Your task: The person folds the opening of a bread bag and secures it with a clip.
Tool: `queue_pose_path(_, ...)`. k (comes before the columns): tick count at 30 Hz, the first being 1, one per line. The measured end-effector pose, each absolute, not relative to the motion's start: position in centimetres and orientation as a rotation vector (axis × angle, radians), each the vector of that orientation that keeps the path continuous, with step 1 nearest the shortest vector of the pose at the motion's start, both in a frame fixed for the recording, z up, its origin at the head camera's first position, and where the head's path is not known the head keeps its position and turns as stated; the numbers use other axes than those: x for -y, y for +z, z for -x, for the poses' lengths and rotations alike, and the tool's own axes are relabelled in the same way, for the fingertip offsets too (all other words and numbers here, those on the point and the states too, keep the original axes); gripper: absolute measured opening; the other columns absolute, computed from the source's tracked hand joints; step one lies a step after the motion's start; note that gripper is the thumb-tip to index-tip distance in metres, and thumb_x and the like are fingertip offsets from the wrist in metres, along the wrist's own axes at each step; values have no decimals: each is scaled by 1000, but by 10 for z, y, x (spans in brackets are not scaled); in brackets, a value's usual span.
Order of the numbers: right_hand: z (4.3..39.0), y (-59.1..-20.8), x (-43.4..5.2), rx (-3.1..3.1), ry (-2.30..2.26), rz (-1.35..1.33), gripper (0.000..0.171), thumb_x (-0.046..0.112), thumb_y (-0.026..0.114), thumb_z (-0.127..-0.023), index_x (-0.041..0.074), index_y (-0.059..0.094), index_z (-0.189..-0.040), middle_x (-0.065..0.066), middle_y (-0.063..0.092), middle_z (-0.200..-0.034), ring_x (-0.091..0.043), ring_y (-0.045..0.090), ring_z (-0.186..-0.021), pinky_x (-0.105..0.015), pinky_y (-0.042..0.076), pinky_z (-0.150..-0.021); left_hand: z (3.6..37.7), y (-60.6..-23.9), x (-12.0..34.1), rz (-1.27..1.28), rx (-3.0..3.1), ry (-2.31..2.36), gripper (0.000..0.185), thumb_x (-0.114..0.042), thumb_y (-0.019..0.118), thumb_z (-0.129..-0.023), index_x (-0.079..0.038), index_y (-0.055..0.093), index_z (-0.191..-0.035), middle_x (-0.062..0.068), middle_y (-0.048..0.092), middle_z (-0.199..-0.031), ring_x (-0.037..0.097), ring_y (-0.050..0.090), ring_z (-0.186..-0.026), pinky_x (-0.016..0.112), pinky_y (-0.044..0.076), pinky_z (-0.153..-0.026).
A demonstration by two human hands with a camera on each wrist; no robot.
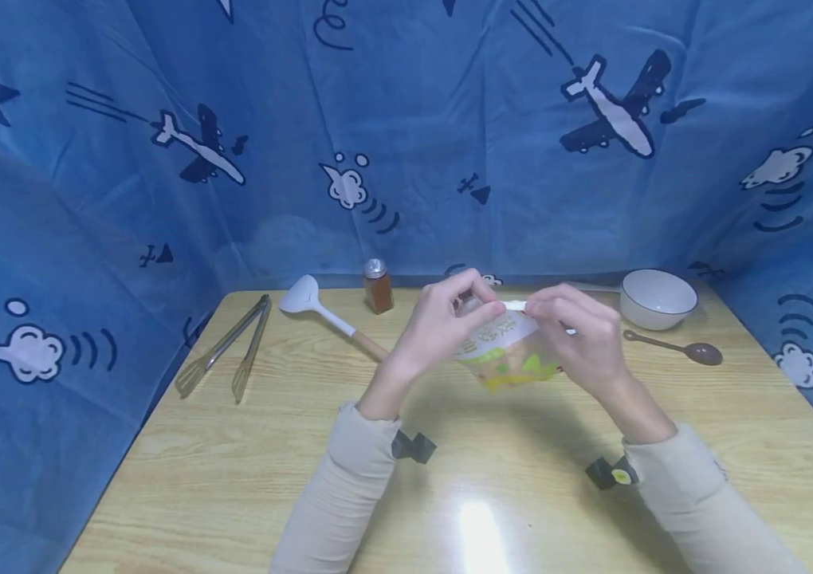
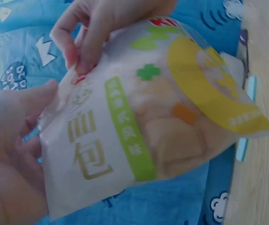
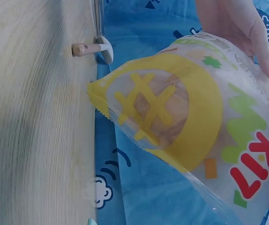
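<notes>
- The person holds a snack bag (image 1: 507, 355) in the air above the middle of the wooden table (image 1: 234, 478), between the two hands and clear of the tabletop.
- The left hand (image 1: 442, 323) pinches the bag's top edge with thumb and fingers curled on it; the right hand (image 1: 579, 335) pinches the same edge just beside it, fingers likewise curled on the film.
- The bag hangs from that pinched top seam, so its long axis runs roughly up and down, the sealed top toward the hands and the yellow-printed bottom end toward the table, tilted a little toward the person.
- In the left wrist view the bag (image 2: 153, 126) shows pale pieces of food through its clear window; in the right wrist view the yellow circle on the bag (image 3: 172, 122) faces the camera.
- Risk, as a judgement: both grips sit on a narrow strip of smooth film, so a finger could slip and let the bag drop onto the table.
- If the seam gives way suddenly under a hard pull, the contents could scatter toward the white bowl (image 1: 657, 297) and brown spoon (image 1: 679, 347) nearby.
</notes>
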State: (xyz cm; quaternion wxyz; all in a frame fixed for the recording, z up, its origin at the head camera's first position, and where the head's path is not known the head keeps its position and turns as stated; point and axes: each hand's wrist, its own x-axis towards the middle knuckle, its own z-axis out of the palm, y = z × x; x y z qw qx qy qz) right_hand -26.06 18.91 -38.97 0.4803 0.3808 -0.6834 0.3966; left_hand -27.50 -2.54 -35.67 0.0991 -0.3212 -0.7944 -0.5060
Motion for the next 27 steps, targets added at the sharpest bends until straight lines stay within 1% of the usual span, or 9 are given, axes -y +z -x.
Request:
queue_pose_path(3, 260, -390, -189, 1643, 885, -931, 24, 13, 69, -101, -1, 75, -82, -18, 76, -83, -32, 71, -70, -13, 57, -78, 274, -353, 27, 933, 2377, -1634, 14, -14, 78, -95, -12, 66, -101, 5, 75, -107, 13, 63, -89, 24, 50, -79)
queue_pose_path(7, 259, -392, -187, 1607, 825, -929, 11, 2, 74, -94, 1, 78, -84, -17, 76, -81, -31, 70, -67, -29, 59, -67, 274, -349, 28, 891, 2410, -1704, 21, -8, 80, -91, -9, 65, -105, 10, 77, -108, 15, 65, -92, 25, 51, -83)
queue_pose_path(9, 259, -393, -187, 1592, 823, -924, 12, 4, 73, -95, 1, 79, -84, -18, 76, -80, -31, 70, -66, -35, 58, -66, 273, -348, 28, 861, 2417, -1721, 22, -5, 80, -90, -8, 64, -104, 12, 78, -106, 15, 65, -90, 25, 50, -81)
queue_pose_path(12, 260, -394, -186, 1570, 827, -915, 16, 7, 73, -96, 1, 79, -83, -20, 75, -79, -32, 71, -65, -37, 59, -67, 272, -345, 27, 813, 2420, -1770, 20, -3, 80, -89, -7, 65, -103, 14, 77, -102, 13, 64, -87, 25, 50, -78)
queue_pose_path(16, 261, -394, -186, 1551, 845, -900, 10, -2, 77, -89, -1, 77, -79, -20, 75, -78, -34, 71, -64, -28, 62, -71, 271, -344, 26, 755, 2401, -1854, 18, -2, 78, -89, -7, 68, -103, 15, 77, -99, 12, 63, -86, 28, 49, -82)
queue_pose_path(19, 263, -395, -187, 1541, 894, -883, 14, 2, 78, -90, -2, 75, -77, -20, 74, -76, -36, 70, -64, -16, 60, -79, 270, -343, 24, 715, 2366, -1893, 17, -1, 78, -88, -6, 69, -102, 17, 77, -99, 12, 62, -86, 29, 48, -87)
queue_pose_path(21, 265, -395, -187, 1532, 923, -878, 24, 10, 76, -95, -3, 75, -75, -21, 74, -75, -37, 70, -65, -11, 58, -85, 270, -344, 23, 691, 2344, -1908, 18, 1, 78, -87, -5, 69, -101, 18, 77, -99, 11, 63, -85, 29, 48, -88)
queue_pose_path(23, 266, -396, -188, 1514, 934, -893, 32, 19, 74, -99, -3, 76, -76, -22, 74, -75, -37, 70, -64, -11, 57, -86, 270, -344, 23, 667, 2325, -1925, 18, 2, 79, -86, -3, 69, -101, 19, 77, -99, 11, 63, -83, 29, 48, -87)
queue_pose_path(27, 268, -395, -190, 1533, 934, -939, 27, 16, 75, -98, -2, 78, -79, -22, 74, -76, -34, 71, -67, -11, 57, -87, 270, -344, 25, 634, 2297, -1943, 21, 3, 80, -85, -3, 67, -100, 20, 77, -97, 12, 63, -79, 28, 49, -83)
